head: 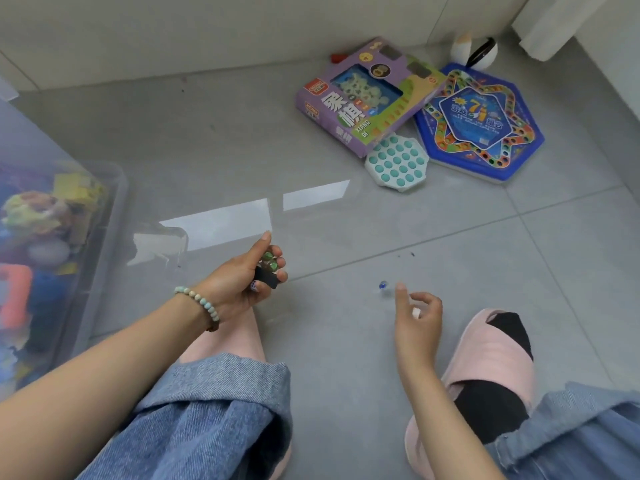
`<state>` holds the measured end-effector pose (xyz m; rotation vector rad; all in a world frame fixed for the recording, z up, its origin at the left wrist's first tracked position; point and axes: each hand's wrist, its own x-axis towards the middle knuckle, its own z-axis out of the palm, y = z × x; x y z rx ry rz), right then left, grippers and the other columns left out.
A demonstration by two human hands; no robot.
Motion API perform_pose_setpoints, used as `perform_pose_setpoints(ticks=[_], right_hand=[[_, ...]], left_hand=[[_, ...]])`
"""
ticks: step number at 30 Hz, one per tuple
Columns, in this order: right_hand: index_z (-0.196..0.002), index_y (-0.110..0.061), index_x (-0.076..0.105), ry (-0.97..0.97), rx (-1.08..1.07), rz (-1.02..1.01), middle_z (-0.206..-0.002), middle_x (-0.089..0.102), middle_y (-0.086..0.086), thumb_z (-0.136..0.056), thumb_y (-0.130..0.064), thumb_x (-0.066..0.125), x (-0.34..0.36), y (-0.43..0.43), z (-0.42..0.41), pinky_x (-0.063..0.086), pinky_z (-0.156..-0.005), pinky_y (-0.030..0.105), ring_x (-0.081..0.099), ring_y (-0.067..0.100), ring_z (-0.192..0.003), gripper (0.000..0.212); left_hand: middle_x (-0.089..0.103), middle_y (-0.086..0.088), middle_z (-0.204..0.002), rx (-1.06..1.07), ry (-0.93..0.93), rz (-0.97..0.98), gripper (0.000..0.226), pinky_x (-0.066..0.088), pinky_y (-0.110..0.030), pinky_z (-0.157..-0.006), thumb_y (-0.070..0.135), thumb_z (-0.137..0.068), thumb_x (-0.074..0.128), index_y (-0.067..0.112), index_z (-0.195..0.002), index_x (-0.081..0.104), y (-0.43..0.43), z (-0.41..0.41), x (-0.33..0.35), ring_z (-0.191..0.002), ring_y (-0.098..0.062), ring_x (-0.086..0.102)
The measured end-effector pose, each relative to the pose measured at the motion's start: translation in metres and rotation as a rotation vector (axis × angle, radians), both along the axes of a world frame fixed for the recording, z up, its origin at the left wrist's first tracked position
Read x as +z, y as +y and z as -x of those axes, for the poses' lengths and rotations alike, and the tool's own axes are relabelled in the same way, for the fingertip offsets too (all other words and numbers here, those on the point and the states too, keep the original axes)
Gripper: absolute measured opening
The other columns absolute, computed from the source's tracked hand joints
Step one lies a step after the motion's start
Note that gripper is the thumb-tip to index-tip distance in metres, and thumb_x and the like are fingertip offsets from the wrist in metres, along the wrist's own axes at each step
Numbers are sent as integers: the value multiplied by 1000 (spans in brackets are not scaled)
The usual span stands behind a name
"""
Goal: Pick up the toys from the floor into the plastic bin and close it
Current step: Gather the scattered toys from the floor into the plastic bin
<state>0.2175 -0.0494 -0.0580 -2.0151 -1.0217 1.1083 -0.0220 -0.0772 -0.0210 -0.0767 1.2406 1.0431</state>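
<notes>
Nearest the camera are two knees in rolled blue denim trousers (214, 403). A pink slipper over a black sock (485, 344) stands on the grey tiled floor (346, 341), near and to the right of the small blue glass marble (382, 285).

The right hand (419, 320) hangs just right of that marble with its fingers loosely half curled. Its forefinger is stretched out, the tip just beside the marble but not on it. It has no plain hold of anything; a pale speck among the fingers is too small to tell.

Left of the marble, the left hand (242, 282), with a pale bead bracelet (199, 301) on its wrist, is curled round a few small toys. These are green marbles (269, 260), a flat black piece (268, 279) and a white die with dark spots (254, 286).

Well to the left of the marble stands the clear plastic bin (119, 188). It is open on top, and blurred coloured toys show through its wall.

Far beyond the marble, near the wall, more toys lie on the floor:
- A white octagonal bubble toy with teal domes (396, 164) comes first.
- Its far edge is tucked under a purple cardboard chess box (367, 98).
- A blue hexagonal game board (485, 123) lies to the right of the box.
- A white ball with a black band (476, 51) lies behind the board.
- A small red thing (337, 58) peeps from behind the box.
</notes>
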Motion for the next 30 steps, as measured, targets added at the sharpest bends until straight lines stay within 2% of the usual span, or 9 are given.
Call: perform_pose_setpoints(ticks=[2,4,10,13,16,19,24,27,30], right_hand=[[-100,-18,46,-103,124,5,-68,46,-4,-81,-38,70,-8,-1,-2,37,-57,28,47,16,-61,37],[-103,-21,46,-207,197,-9,-69,50,-3,-79,-40,71,-12,2,0,38,-57,30,51,20,-65,40],[-91,-16,51,-343,230,-33,-78,56,-4,-91,-31,57,-23,14,6,35,-60,29,52,21,-70,16],[-81,-14,53,-54,104,31,-74,53,-2,-94,-27,52,-17,15,7,31,-58,27,47,17,-67,19],[-71,-16,52,186,55,110,-59,42,-1,-97,-24,44,17,18,14,27,-44,21,35,11,-44,28],[-72,-15,50,279,244,108,-54,34,-1,-99,-20,39,77,17,38,21,-36,17,26,4,-32,29],[-80,-15,52,530,579,128,-59,35,-1,-97,-12,38,198,-5,120,20,-37,17,25,7,-40,22],[-84,-12,53,721,730,247,-65,40,1,-96,-6,39,252,-29,182,24,-42,19,30,10,-46,20],[-82,-10,53,808,840,412,-66,40,2,-97,-4,37,286,-57,248,25,-43,18,29,11,-50,23]], left_hand=[[49,0,-70,-38,21,22,32,27,-8,-29,44,-92,48,16,-77,50,2,-6,-3,-48,-8,55],[49,-1,-71,-81,53,49,33,27,-9,-28,43,-93,48,15,-77,51,3,-11,-6,-48,-9,55],[51,-2,-71,-203,110,76,32,29,-10,-29,43,-92,48,14,-79,52,0,-22,-10,-49,-9,56],[50,-2,-73,-232,121,48,29,31,-10,-31,40,-92,49,12,-84,53,2,-28,0,-51,-9,56],[47,-2,-71,-232,120,-16,27,29,-9,-32,38,-93,48,12,-89,54,7,-30,27,-50,-8,56],[43,0,-68,-211,160,-104,26,26,-9,-33,38,-94,46,13,-89,52,8,-23,70,-50,-8,55],[42,2,-66,-105,297,-260,27,26,-9,-34,40,-94,46,14,-90,52,-20,23,169,-54,-9,55],[45,1,-69,-80,545,-272,27,29,-12,-36,40,-93,47,16,-90,60,-62,72,218,-58,-11,58],[47,-3,-77,34,738,-244,26,29,-13,-38,35,-95,47,16,-93,64,-113,126,247,-56,-6,62]])
